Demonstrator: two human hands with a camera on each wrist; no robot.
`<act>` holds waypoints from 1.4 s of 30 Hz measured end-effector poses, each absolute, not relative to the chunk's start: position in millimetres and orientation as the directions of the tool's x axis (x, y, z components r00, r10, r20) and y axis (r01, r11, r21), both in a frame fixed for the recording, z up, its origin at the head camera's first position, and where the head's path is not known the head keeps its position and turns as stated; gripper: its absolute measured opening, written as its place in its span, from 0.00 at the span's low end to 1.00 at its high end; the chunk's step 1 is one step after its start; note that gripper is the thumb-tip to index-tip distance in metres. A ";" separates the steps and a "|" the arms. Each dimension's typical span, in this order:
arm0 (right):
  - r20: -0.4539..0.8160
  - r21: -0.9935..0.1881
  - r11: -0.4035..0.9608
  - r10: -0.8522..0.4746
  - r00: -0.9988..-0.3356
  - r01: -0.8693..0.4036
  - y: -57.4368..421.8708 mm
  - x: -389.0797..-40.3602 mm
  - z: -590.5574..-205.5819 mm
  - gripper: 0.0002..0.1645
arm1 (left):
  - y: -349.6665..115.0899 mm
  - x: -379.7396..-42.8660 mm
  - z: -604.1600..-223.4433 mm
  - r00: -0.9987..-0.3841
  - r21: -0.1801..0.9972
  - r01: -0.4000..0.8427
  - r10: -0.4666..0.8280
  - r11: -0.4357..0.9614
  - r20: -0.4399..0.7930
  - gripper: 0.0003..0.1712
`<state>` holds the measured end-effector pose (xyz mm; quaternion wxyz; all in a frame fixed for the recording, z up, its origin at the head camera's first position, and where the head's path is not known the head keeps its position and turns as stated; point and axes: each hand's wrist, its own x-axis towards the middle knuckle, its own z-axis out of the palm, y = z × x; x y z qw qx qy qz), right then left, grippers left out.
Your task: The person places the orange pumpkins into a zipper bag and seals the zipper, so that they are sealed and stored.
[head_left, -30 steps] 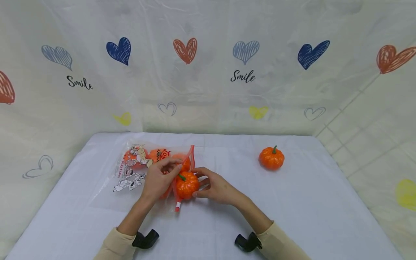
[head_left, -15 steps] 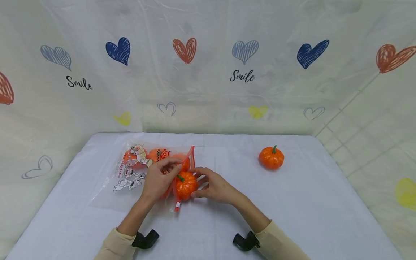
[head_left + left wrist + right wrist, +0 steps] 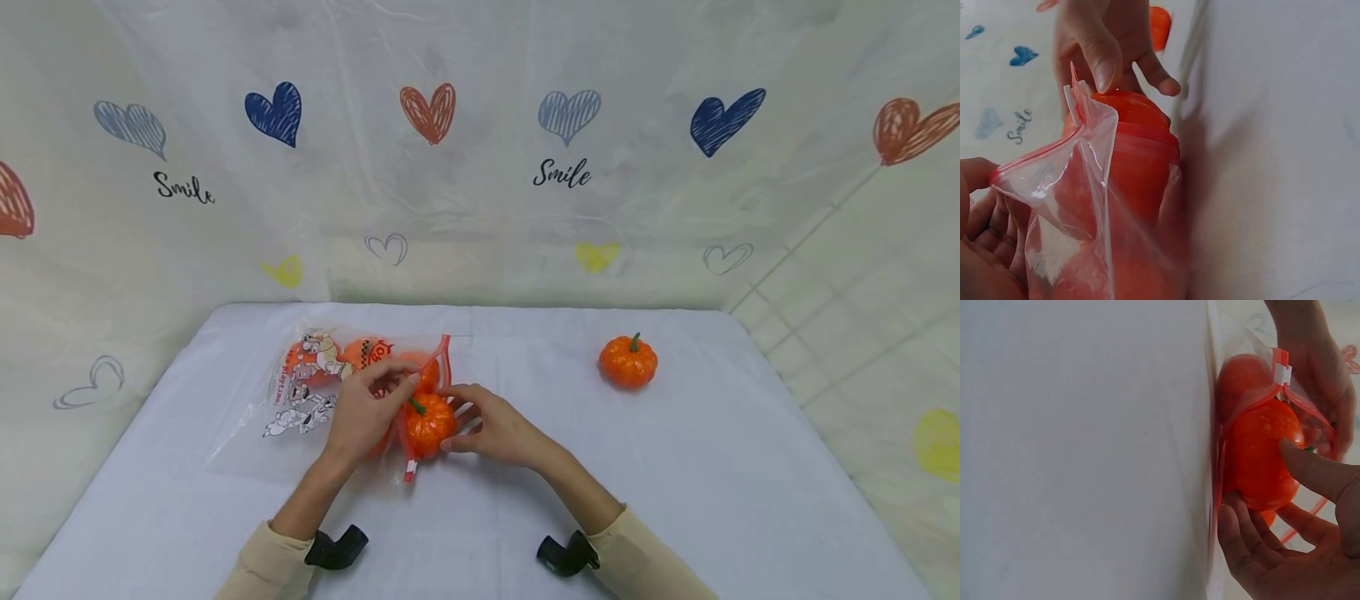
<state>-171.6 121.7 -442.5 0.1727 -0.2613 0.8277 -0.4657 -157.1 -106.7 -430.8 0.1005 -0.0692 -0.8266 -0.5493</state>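
A clear zip bag printed with cartoon animals lies on the table, with several orange pumpkins inside. My left hand pinches the upper edge of its red-trimmed mouth, lifting it apart in the left wrist view. At that mouth sits a small glossy orange toy pumpkin with a green stem, partly inside the bag. My right hand holds this pumpkin from the right, thumb on one side and fingers curled round the other. A white slider sits on the red zip strip in the right wrist view.
Another orange pumpkin stands alone at the back right of the white-covered table. Behind the table hangs a pale curtain with hearts and lettering. Black wrist mounts sit at both sleeves.
My right hand has moved slightly left, bringing the pumpkin a little further into the bag mouth. The left hand keeps its grip on the bag edge.
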 end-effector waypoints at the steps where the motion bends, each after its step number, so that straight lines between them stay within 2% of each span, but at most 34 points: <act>1: -0.042 -0.861 0.429 -0.594 -0.803 -0.273 122.0 -171.9 -442.6 0.41 | -106.6 -157.4 -430.2 -0.970 0.894 0.225 0.001 0.388 0.244 0.12; 11: -0.034 -0.845 0.445 -0.599 -0.800 -0.298 118.4 -172.8 -443.3 0.41 | -106.8 -157.7 -430.2 -0.967 0.892 0.240 0.010 0.383 0.256 0.11; 21: -0.068 -0.867 0.445 -0.555 -0.829 -0.226 110.8 -171.7 -442.9 0.35 | -105.3 -156.3 -430.1 -0.963 0.888 0.253 0.007 0.383 0.271 0.10; 32: -0.018 -0.838 0.454 -0.578 -0.816 -0.303 106.3 -170.9 -444.5 0.32 | -104.3 -154.1 -429.3 -0.967 0.894 0.240 0.006 0.380 0.256 0.11; 42: 0.002 -0.867 0.404 -0.586 -0.811 -0.294 105.0 -170.3 -444.1 0.32 | -104.0 -154.5 -428.9 -0.968 0.898 0.234 0.002 0.373 0.251 0.11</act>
